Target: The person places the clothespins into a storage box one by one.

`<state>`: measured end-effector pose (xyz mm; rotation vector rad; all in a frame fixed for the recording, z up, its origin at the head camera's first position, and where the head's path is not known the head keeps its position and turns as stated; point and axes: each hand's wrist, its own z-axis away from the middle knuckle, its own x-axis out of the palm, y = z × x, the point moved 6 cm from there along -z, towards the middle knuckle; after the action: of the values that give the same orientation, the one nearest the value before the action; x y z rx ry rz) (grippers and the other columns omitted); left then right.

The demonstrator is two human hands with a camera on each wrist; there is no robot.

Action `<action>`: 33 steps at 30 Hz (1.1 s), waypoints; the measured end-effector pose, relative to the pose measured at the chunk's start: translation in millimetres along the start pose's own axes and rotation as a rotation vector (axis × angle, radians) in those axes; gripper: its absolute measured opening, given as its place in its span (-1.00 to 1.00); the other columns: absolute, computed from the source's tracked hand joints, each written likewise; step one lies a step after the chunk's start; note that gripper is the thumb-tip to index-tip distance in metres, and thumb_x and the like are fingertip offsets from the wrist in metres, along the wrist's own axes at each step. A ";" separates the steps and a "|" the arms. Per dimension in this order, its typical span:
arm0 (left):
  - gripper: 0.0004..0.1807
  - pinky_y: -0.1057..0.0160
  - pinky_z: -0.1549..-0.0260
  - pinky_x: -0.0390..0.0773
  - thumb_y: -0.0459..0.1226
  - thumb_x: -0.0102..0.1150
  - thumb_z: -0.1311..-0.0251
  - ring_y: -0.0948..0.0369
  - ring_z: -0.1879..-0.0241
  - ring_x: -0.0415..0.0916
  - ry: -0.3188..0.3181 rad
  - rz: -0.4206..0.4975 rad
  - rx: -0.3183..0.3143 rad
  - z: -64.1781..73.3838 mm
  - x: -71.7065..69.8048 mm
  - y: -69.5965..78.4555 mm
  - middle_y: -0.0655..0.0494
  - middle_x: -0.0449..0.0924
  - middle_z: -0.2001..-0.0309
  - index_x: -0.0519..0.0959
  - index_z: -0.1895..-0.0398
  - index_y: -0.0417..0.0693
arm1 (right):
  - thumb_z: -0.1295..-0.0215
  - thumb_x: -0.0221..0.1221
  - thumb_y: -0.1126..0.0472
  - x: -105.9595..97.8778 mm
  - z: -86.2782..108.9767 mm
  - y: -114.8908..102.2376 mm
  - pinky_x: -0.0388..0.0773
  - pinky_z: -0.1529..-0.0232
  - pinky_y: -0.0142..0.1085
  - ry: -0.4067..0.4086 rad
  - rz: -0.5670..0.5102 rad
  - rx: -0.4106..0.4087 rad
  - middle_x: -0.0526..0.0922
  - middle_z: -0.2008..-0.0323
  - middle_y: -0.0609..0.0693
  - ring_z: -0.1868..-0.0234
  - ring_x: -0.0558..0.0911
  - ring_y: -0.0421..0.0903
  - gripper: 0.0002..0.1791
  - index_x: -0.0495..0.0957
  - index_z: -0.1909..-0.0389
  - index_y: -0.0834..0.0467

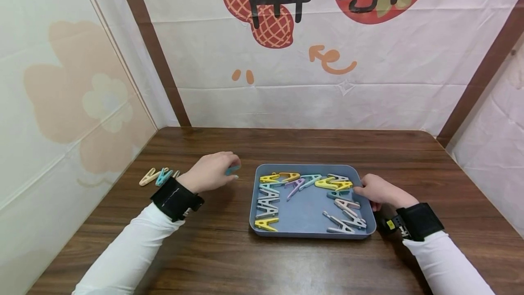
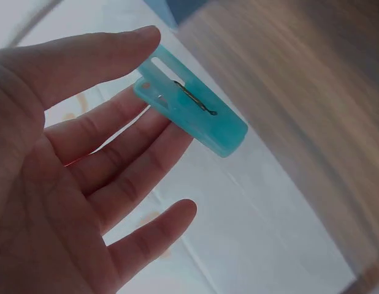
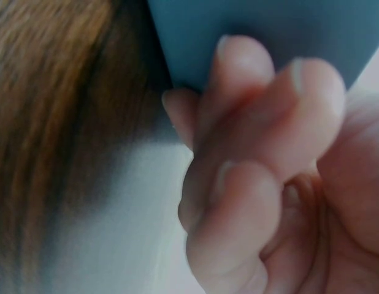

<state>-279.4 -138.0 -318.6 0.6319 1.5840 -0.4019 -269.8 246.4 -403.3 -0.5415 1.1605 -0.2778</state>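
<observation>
My left hand [image 1: 214, 172] is over the table to the left of the tray, pinching a turquoise clothespin [image 2: 199, 104] between thumb and fingers. In the left wrist view its little finger stands apart from the clothespin. My right hand [image 1: 384, 191] holds the right edge of the blue-grey tray [image 1: 303, 216], thumb at the rim. Curled fingers [image 3: 238, 202] lie against the tray's outer wall in the right wrist view. Inside the tray, yellow clothespins [image 1: 266, 224], grey ones [image 1: 268, 203], a purple one [image 1: 295, 188] and others lie along the left, back and right sides.
Behind my left wrist, a cream clothespin [image 1: 149, 177] and a blue clothespin [image 1: 163, 176] lie on the wooden table [image 1: 311, 265], with more partly hidden beside them. A printed white cloth [image 1: 286, 104] hangs behind the table, and another cloth [image 1: 53, 158] stands along its left side.
</observation>
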 end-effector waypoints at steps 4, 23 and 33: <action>-0.69 0.19 0.30 0.52 -0.23 0.39 -0.12 0.22 0.30 0.47 -0.001 -0.018 0.077 -15.8 -3.0 24.8 0.06 0.57 0.20 0.59 0.09 -0.12 | -0.40 0.04 0.22 1.3 -0.8 1.7 0.46 0.69 -0.34 -0.005 -0.001 0.011 0.46 0.77 -0.03 0.78 0.46 -0.21 -0.75 0.51 0.46 0.25; -0.71 0.33 0.13 0.49 -0.32 0.31 -0.18 0.26 0.09 0.49 -0.305 -0.132 0.459 -51.7 44.4 130.2 0.15 0.60 0.05 0.62 0.01 -0.01 | -0.41 0.04 0.22 -1.7 0.0 -0.1 0.46 0.68 -0.34 -0.008 -0.010 0.008 0.45 0.78 -0.03 0.78 0.46 -0.21 -0.71 0.49 0.53 0.22; -0.68 0.38 0.10 0.45 -0.40 0.29 -0.15 0.32 0.12 0.45 -0.364 -0.165 0.534 -43.9 60.0 138.3 0.22 0.62 0.10 0.66 0.04 0.06 | -0.41 0.07 0.23 -1.9 2.8 -2.0 0.46 0.68 -0.34 0.003 -0.008 0.000 0.44 0.79 -0.04 0.79 0.45 -0.20 -0.69 0.47 0.58 0.20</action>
<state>-231.3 6.3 -357.4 0.7791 1.1811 -1.0250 -267.9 246.3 -399.9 -0.5461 1.1610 -0.2860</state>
